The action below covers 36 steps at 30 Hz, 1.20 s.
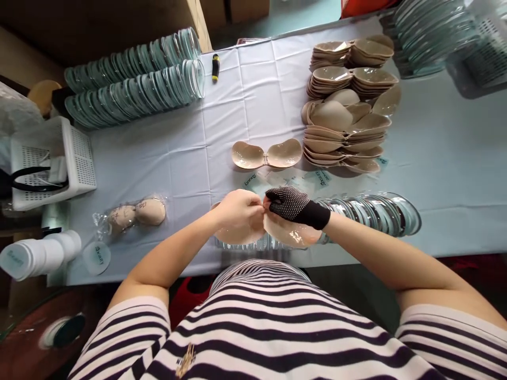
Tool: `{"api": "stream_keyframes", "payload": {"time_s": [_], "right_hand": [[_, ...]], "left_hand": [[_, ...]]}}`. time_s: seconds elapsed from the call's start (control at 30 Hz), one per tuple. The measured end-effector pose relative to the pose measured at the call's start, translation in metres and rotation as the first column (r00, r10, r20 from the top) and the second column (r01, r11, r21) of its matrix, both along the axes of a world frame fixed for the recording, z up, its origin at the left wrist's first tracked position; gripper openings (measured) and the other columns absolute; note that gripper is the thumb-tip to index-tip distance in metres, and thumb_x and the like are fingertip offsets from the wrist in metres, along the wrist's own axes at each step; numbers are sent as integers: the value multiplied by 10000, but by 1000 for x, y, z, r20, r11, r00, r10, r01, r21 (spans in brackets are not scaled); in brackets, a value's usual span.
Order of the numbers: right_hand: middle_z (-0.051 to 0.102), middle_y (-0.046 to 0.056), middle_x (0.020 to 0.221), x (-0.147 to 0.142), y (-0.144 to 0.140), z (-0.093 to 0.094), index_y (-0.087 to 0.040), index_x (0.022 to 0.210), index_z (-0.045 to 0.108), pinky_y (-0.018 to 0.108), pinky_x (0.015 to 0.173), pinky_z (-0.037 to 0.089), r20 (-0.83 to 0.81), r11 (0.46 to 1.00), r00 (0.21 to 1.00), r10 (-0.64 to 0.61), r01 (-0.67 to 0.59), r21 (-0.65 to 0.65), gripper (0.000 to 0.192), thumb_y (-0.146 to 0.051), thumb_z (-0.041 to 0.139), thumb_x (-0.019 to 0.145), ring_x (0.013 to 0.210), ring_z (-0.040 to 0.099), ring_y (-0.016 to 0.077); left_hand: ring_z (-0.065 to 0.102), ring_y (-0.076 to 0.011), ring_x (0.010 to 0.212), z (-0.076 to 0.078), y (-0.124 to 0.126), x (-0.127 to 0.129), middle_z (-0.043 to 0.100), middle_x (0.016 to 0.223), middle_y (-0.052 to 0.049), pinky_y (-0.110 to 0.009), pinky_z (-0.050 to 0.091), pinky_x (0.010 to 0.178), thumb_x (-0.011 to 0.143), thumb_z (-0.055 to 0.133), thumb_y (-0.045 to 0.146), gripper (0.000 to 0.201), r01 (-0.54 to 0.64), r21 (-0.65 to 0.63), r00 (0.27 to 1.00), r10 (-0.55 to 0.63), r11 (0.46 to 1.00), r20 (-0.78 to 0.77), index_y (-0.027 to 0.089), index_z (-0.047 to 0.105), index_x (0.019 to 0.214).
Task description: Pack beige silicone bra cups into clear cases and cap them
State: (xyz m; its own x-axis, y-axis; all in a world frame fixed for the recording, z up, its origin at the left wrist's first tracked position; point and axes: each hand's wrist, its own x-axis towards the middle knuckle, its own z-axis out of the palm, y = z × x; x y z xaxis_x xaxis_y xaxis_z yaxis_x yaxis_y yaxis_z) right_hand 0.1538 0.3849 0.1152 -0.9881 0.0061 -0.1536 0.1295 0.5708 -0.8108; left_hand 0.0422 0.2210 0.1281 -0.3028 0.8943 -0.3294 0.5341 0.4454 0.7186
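Note:
An adhesive bra [291, 233] with two beige, glossy-lined cups hangs between my hands near the table's front edge. My bare left hand [241, 208] pinches it by the middle, where the cups meet. Against it, my right hand [289, 205], in a black dotted fingerless glove, is closed on the same middle part; the clasp itself is hidden by my fingers. Just beyond lies another adhesive bra [283, 154], cups up and joined at the centre. Small printed cards [317, 178] are spread between it and my hands.
Stacked beige bras [348, 140] stand at right. Rows of clear plastic shells [134, 92] lie back left, with more shells [372, 214] at front right. A white basket [81, 158], a bagged bra [150, 211] and a yellow-black cutter [215, 67] are also around.

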Motion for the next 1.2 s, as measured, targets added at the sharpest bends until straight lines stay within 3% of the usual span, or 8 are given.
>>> {"api": "stream_keyframes", "payload": {"time_s": [0.17,0.37,0.47,0.57,0.73,0.93,1.1,1.2], "right_hand": [[721,56,803,7,-15,-2,-176,839,682,299,712,469,-168,985,971,-168,158,-71,197,-261,506,863,726,623,183],[718,76,856,20,2,7,-175,826,659,298,723,458,-197,990,976,-95,114,88,158,-240,515,842,755,620,189],[691,41,807,30,0,11,-173,838,665,272,681,454,0,992,996,85,-84,-89,205,-312,521,881,704,583,157],[658,15,747,43,-9,5,-152,833,680,247,638,445,159,908,932,326,-261,-329,249,-384,593,861,686,556,136],[651,14,776,70,-31,-19,-138,865,688,244,668,466,143,794,935,326,-188,-579,283,-414,693,803,732,559,127],[665,36,810,84,-47,-28,-125,864,690,273,736,505,75,750,933,352,-233,-619,284,-408,678,839,763,587,138],[707,63,907,79,-53,-22,-139,931,694,278,797,522,-142,810,959,246,-284,-512,189,-301,642,850,831,624,150],[713,57,863,76,-45,-20,-152,880,714,277,807,518,-232,824,920,315,-387,-413,164,-263,593,888,803,621,139]], "left_hand": [[596,-181,728,-13,-14,14,666,699,-12,-270,467,698,790,503,298,247,-39,-3,970,38,999,240,175,710,734],[649,-208,924,-8,-31,20,728,907,-52,-298,482,882,898,506,411,349,-35,87,813,-22,996,581,188,773,869],[646,-197,899,-5,-36,29,716,881,-44,-278,486,843,861,611,427,291,28,92,827,-75,995,557,187,773,828],[613,-159,791,-3,-41,40,679,802,-28,-251,466,735,855,622,383,261,90,79,859,-117,993,498,176,757,769],[560,-132,746,3,-53,58,615,763,-13,-240,427,687,855,619,375,280,93,35,860,-98,995,500,157,692,695],[529,-128,733,1,-65,70,570,731,-8,-254,402,699,868,636,426,333,106,65,845,-124,992,521,159,681,673],[592,-177,787,-26,-72,70,615,743,-52,-291,447,770,804,707,519,390,-55,149,618,-83,987,782,155,703,664],[632,-213,896,-36,-87,66,676,892,-79,-302,471,802,784,733,516,351,-121,-25,461,79,992,884,174,738,863]]}}
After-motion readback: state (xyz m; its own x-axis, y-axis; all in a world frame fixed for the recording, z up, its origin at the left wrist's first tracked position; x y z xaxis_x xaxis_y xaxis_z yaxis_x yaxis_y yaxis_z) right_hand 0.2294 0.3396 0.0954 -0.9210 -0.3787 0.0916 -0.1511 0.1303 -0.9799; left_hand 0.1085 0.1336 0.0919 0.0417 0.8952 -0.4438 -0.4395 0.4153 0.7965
